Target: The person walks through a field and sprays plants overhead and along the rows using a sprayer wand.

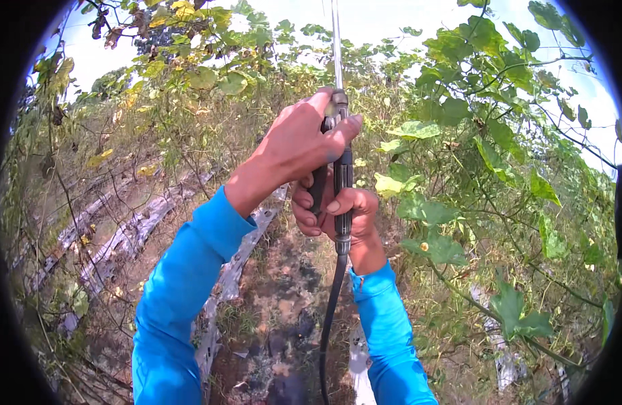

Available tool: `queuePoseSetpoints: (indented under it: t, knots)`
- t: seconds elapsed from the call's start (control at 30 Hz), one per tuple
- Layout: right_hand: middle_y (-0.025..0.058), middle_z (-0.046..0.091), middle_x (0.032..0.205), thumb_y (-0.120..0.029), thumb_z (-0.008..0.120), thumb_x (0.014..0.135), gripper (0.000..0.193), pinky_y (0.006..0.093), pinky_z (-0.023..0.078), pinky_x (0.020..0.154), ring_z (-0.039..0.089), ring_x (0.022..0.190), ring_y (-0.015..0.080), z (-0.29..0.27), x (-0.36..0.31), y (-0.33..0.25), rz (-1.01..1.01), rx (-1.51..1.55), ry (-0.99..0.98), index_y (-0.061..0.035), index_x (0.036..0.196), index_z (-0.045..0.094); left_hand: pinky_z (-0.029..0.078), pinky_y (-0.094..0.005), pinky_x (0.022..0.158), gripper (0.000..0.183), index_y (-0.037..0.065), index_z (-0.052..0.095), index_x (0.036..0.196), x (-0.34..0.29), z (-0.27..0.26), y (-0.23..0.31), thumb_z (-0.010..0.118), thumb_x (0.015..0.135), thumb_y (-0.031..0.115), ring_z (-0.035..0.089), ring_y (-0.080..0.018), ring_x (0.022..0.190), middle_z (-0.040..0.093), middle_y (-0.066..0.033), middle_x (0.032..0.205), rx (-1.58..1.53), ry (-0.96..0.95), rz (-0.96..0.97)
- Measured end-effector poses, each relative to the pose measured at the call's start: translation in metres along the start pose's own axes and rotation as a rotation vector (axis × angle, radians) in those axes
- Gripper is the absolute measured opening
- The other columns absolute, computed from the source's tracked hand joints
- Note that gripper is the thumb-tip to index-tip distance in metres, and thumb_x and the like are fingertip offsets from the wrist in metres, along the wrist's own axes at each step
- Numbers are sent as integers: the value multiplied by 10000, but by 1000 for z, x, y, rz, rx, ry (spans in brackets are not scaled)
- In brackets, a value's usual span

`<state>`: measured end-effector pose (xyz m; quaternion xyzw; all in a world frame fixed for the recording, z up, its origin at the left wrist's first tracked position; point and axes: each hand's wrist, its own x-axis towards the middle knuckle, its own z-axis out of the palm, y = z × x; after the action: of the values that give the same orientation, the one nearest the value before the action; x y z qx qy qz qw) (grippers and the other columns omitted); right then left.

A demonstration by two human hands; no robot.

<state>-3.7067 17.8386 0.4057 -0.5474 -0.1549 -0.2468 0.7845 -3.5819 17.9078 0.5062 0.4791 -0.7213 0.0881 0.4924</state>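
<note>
A spray wand (344, 172) stands almost upright in front of me, with a dark ribbed handle and a thin metal lance (336, 47) rising out of the top of the view. My left hand (297, 138) is closed at the upper end of the handle, its thumb lying across the front. Lower down, my right hand (357, 209) wraps round the grip, thumb in front and fingers curled at the left side by a dark lever (318, 189). From the handle's bottom a black hose (330, 317) runs down past the lower edge. Both forearms wear bright blue sleeves.
Leafy climbing vines (500, 169) rise close on the right, with a long stem crossing low. Drier, yellowing vines (156, 101) fill the left and back. Torn pale plastic sheeting (132, 233) lies in strips beside a bare soil path (280, 317) below my hands.
</note>
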Motion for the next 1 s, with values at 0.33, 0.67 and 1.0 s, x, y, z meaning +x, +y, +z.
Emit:
queuePoseSetpoints:
  t: [0.33,0.67,1.0]
  knots:
    - [94,431,816,-229,663,572,501,354,308,527,461,647,234,31,-5,16,42,102,-75,-69,1006,471,522,-437,776,579,36,489,1348,-36,-21,2,674,897,349,679,-329,836,671,-220,996,-33,85,203]
    - [140,579,919,-254,587,662,618,362,370,540,514,692,246,74,22,57,-54,103,-110,27,1208,521,528,-466,804,725,38,353,1482,-104,-84,3,641,925,402,700,-395,898,676,-261,969,0,70,161]
    - [75,521,738,-145,553,779,211,295,373,444,531,582,174,123,-19,97,-75,6,92,-43,963,558,530,-467,801,710,0,344,1447,-144,-94,28,611,934,412,707,-382,919,690,-252,953,-146,-196,-30]
